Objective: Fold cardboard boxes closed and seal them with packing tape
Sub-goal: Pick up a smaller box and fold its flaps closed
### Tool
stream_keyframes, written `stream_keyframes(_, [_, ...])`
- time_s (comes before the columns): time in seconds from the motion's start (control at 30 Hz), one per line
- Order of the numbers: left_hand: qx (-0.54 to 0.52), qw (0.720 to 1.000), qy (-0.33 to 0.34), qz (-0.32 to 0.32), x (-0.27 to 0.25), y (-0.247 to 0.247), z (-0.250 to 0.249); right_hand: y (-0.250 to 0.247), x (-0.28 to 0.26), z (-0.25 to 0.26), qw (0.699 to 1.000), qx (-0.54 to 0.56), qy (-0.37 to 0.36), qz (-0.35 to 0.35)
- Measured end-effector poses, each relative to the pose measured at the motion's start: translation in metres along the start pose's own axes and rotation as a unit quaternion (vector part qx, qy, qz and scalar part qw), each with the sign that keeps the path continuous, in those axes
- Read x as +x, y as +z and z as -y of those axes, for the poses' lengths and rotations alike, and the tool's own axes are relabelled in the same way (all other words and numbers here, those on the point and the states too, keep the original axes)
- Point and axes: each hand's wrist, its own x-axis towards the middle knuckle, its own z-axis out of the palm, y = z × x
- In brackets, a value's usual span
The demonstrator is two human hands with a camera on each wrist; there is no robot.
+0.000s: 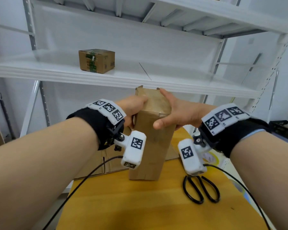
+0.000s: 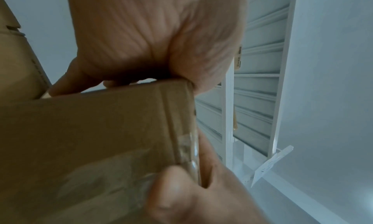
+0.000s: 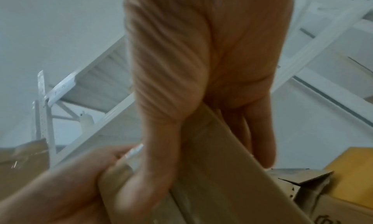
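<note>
Both hands clamp the top of the tall box, pressing tape down over its edges.

The tall cardboard box (image 1: 148, 138) stands on end on the yellow table (image 1: 140, 205), likely so the closed top faces up for sealing. The left hand (image 1: 133, 108) curls round its top left edge, the right hand (image 1: 175, 112) wraps the right, thumb in front, where clear tape (image 2: 187, 147) folds over. Scissors (image 1: 201, 188) wait just beside.

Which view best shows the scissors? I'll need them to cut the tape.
The head view: the black-handled scissors lie flat on the yellow table, right of the tall box, untouched by either hand. Neither wrist view shows them.
</note>
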Motion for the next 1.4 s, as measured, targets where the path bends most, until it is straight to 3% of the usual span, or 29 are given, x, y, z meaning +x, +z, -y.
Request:
stream_keyframes(0.07, [0.070, 0.991, 0.105, -0.033, 0.004, -0.006, 0.002, 0.004, 0.003, -0.007, 1.000, -0.003, -0.020, -0.015])
stream_keyframes(0.13, [0.152, 0.964, 0.216, 0.021, 0.000, -0.013, 0.001, 0.004, 0.004, -0.014, 0.999, 0.018, -0.028, -0.008])
stream_keyframes(0.17, [0.197, 0.949, 0.238, 0.068, -0.004, -0.016, -0.002, 0.003, 0.004, -0.015, 0.999, 0.023, -0.033, -0.005])
stream_keyframes(0.27, [0.322, 0.905, 0.243, 0.137, -0.014, -0.019, -0.006, 0.001, -0.001, -0.014, 0.999, 0.013, -0.041, 0.009])
stream_keyframes(0.4, [0.345, 0.897, 0.252, 0.118, -0.011, -0.019, -0.007, -0.001, -0.002, -0.015, 0.999, 0.017, -0.028, 0.007])
stream_keyframes(0.53, [0.349, 0.897, 0.232, 0.138, -0.010, -0.024, -0.009, -0.002, 0.000, -0.013, 0.999, 0.027, -0.023, 0.019])
stream_keyframes(0.8, [0.345, 0.902, 0.237, 0.106, -0.009, -0.018, -0.008, -0.007, -0.002, -0.013, 0.994, 0.091, -0.021, 0.059])
stream_keyframes(0.97, [0.321, 0.910, 0.257, 0.046, -0.011, -0.006, -0.003, -0.010, -0.003, -0.021, 0.982, 0.185, -0.002, 0.020])
stream_keyframes(1.1, [0.269, 0.923, 0.277, -0.002, -0.009, 0.001, 0.008, -0.009, -0.003, -0.018, 0.985, 0.166, 0.001, 0.036])
stream_keyframes(1.23, [0.245, 0.932, 0.265, 0.044, -0.010, -0.003, 0.004, -0.006, -0.013, -0.014, 0.995, 0.072, -0.035, 0.066])
stream_keyframes(1.33, [0.257, 0.931, 0.248, 0.071, -0.009, -0.007, -0.002, -0.005, -0.012, -0.014, 0.996, 0.076, -0.035, 0.039])
stream_keyframes(1.4, [0.257, 0.931, 0.251, 0.070, -0.010, -0.010, -0.004, -0.004, -0.010, -0.014, 0.994, 0.107, -0.021, -0.020])
